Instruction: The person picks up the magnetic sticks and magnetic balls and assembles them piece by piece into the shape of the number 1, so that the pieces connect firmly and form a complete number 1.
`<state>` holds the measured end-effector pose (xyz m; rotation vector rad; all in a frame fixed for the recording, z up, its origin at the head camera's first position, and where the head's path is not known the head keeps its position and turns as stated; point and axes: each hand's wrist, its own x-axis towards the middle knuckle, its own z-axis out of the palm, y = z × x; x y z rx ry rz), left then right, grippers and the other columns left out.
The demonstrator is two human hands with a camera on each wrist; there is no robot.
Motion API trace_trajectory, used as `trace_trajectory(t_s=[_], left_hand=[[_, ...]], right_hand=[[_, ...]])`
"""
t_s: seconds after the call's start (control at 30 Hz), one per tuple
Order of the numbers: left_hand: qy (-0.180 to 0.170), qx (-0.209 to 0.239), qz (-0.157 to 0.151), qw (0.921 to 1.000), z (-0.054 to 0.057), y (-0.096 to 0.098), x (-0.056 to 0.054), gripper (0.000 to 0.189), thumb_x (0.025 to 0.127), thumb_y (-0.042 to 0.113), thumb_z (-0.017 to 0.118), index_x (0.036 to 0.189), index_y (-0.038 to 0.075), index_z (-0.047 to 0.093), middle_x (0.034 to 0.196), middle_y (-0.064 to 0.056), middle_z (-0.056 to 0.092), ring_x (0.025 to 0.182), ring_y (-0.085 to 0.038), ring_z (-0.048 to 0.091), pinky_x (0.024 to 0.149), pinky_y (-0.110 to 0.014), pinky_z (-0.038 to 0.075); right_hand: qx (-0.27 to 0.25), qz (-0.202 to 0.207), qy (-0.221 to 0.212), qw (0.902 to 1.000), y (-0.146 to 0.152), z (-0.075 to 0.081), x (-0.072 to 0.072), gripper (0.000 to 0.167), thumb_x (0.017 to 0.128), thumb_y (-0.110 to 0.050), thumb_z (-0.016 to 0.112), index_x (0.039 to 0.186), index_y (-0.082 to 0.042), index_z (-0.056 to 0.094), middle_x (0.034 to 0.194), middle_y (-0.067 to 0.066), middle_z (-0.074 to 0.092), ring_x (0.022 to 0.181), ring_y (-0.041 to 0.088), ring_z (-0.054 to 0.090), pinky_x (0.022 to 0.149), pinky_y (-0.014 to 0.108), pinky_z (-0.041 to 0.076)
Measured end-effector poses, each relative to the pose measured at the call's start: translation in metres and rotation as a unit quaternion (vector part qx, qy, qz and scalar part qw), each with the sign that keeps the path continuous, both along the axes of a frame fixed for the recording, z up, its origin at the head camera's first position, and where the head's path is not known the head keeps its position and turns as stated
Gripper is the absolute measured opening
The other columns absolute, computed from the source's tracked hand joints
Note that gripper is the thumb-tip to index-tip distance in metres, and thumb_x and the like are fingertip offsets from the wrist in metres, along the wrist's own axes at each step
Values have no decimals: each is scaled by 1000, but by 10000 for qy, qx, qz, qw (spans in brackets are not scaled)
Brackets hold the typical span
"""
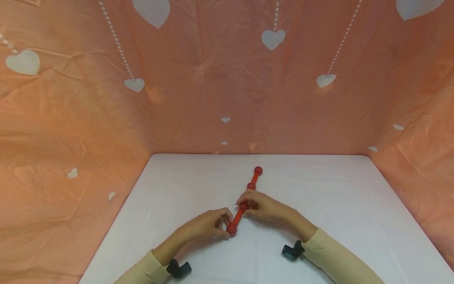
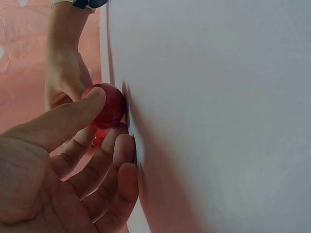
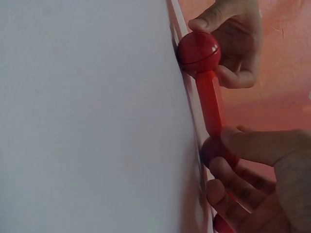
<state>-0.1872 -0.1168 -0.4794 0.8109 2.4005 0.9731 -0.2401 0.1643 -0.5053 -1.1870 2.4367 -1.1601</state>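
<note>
Red balls joined by red rods form a straight stick-and-ball chain [image 1: 239, 217] on the white table, slanting from near centre away to the right. My left hand [image 1: 210, 224] pinches the nearest ball [image 2: 111, 109], its thumb lying on top in the left wrist view. Further along, my right hand [image 1: 265, 205] grips the second ball [image 3: 218, 151] between thumb and fingers. Between the hands, a faceted rod [image 3: 210, 104] shows in the right wrist view. Beyond the right hand lie a third ball [image 1: 251, 185] and the far end ball [image 1: 258, 170].
A white cloth-covered table [image 1: 337, 189] spreads around the chain. Orange sheeting with pale hearts [image 1: 273, 39] hangs at the back and both sides. Dark wrist cameras [image 1: 293, 251] sit at the sleeves.
</note>
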Motion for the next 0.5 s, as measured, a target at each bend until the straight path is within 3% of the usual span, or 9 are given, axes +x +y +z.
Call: trace_trajectory(t_s=[0.2,0.5], left_hand=[[32,-77,-43,10000,0,1,-2,35,90,15,88,114,23,63,103,11,69,81,-5,60,75,-25,51],[-18,-159,-94,9998,0,2,-5,36,90,14,88,114,25,64,104,12,69,82,-6,60,76,-25,51]], right_hand=[[-203,-272,394,9986,6,3,0,32,97,-4,78,127,-13,69,121,2,63,96,12,63,88,30,57],[-112,-743,188,9970,6,4,9,31,97,-10,80,127,-12,70,117,-1,64,101,14,59,87,28,57]])
